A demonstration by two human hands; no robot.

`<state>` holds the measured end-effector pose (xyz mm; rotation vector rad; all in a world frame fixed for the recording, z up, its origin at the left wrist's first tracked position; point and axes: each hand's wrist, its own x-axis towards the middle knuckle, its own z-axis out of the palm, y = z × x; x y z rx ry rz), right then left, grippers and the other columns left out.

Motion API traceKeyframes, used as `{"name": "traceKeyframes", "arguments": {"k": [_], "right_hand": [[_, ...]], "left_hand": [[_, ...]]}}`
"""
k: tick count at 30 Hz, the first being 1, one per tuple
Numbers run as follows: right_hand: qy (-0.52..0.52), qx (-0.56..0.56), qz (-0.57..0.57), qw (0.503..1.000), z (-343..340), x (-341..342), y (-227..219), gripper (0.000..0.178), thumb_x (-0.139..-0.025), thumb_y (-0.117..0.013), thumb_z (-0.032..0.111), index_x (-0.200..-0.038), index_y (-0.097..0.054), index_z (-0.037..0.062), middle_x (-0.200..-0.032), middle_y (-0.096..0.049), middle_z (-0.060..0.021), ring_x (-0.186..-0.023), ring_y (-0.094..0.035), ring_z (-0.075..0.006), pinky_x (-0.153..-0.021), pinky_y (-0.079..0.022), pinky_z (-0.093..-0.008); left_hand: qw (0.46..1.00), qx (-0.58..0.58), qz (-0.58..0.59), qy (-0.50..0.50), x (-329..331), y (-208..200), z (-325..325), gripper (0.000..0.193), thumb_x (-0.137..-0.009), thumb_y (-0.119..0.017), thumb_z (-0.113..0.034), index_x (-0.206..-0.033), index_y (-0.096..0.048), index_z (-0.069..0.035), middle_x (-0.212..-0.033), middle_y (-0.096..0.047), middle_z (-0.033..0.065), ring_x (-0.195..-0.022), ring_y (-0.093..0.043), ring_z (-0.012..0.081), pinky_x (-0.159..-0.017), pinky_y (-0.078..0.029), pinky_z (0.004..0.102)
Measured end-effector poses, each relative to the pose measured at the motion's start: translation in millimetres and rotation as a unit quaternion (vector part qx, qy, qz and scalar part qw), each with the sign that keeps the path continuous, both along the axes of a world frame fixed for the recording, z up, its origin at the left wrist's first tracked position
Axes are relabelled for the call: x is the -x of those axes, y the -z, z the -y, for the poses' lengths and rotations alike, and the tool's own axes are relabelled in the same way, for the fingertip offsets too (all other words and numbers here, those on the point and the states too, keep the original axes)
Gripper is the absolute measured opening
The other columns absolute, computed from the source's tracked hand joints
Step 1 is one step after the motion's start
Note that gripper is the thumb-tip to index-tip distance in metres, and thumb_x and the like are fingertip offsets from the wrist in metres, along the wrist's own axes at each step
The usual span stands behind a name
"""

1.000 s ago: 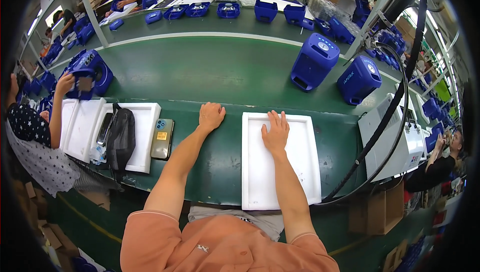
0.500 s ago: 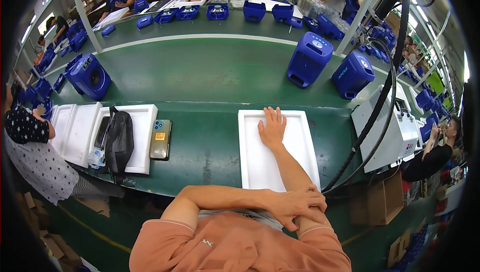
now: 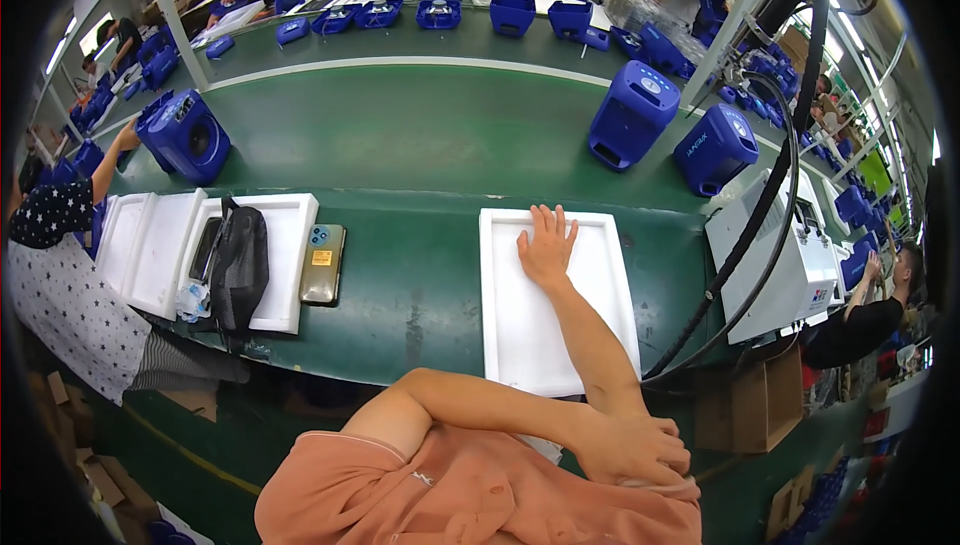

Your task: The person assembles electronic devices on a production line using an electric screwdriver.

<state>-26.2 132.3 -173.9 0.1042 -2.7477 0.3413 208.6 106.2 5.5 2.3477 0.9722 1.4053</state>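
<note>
My right hand (image 3: pixel 547 248) rests on a white foam tray (image 3: pixel 510 350), palm down, with its fingers spread near the far edge. Nothing is held in it. Across my body, my left hand (image 3: pixel 632 448) is wrapped round my right upper arm (image 3: pixel 625 400), just by the orange sleeve (image 3: pixel 660 500). Its fingers curl over the outer side of the arm. To the left of the foam tray a gold-coloured phone (image 3: pixel 323 265) lies on the green bench (image 3: pixel 420 285).
Foam trays (image 3: pixel 285 295) at left hold a dark pouch (image 3: pixel 240 260). Blue speakers (image 3: pixel 633 117) (image 3: pixel 716 150) stand far right, another blue speaker (image 3: pixel 185 135) far left beside a co-worker's hand (image 3: pixel 128 135). A white machine (image 3: pixel 770 265) and black cables (image 3: pixel 745 240) border the right side.
My left hand has slid from near the right elbow up toward the sleeve. The right hand stays on the foam tray. At left, a co-worker's arm has stretched out to the blue speaker.
</note>
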Motion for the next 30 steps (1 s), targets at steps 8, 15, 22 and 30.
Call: {"name": "traceKeyframes", "arguments": {"k": [8,15,22,30], "right_hand": [[-0.010,0.029,-0.043,0.999,-3,4,9,0.056,-0.093,-0.062,0.025,-0.146,-0.051,0.0095,-0.152,-0.047,-0.0104,-0.152,-0.029,-0.0343,-0.125,-0.016,-0.0562],[-0.011,0.023,-0.032,0.999,-2,11,16,0.058,-0.094,-0.059,0.029,-0.149,-0.049,0.0115,-0.155,-0.045,-0.0121,-0.153,-0.027,-0.0374,-0.125,-0.018,-0.0565],[0.004,0.059,-0.053,0.997,-1,1,5,0.057,-0.092,-0.063,0.029,-0.145,-0.052,0.0111,-0.151,-0.049,-0.0112,-0.151,-0.030,-0.0371,-0.124,-0.021,-0.0565],[0.033,-0.028,-0.072,0.996,-12,17,21,0.066,-0.089,-0.064,0.037,-0.149,-0.051,0.0142,-0.155,-0.048,-0.0101,-0.151,-0.029,-0.0383,-0.121,-0.025,-0.0599]], "left_hand": [[0.986,-0.009,-0.092,-0.140,25,51,20,0.089,-0.075,-0.077,-0.059,-0.139,-0.053,-0.003,-0.133,-0.052,0.0219,-0.126,-0.051,0.0388,-0.109,-0.035,0.0532],[0.957,-0.063,-0.147,-0.241,102,72,31,0.088,-0.075,-0.074,-0.072,-0.134,-0.060,-0.008,-0.123,-0.059,0.0174,-0.111,-0.060,0.0364,-0.099,-0.046,0.0519],[0.954,0.067,-0.099,-0.274,169,108,43,0.089,-0.070,-0.076,-0.074,-0.125,-0.065,-0.005,-0.105,-0.067,0.0117,-0.096,-0.065,0.0319,-0.090,-0.050,0.0426],[0.911,0.053,0.302,-0.277,206,108,53,0.099,-0.087,-0.041,-0.086,-0.129,-0.062,0.001,-0.131,-0.063,0.0232,-0.118,-0.061,0.0376,-0.108,-0.039,0.0481]]}}
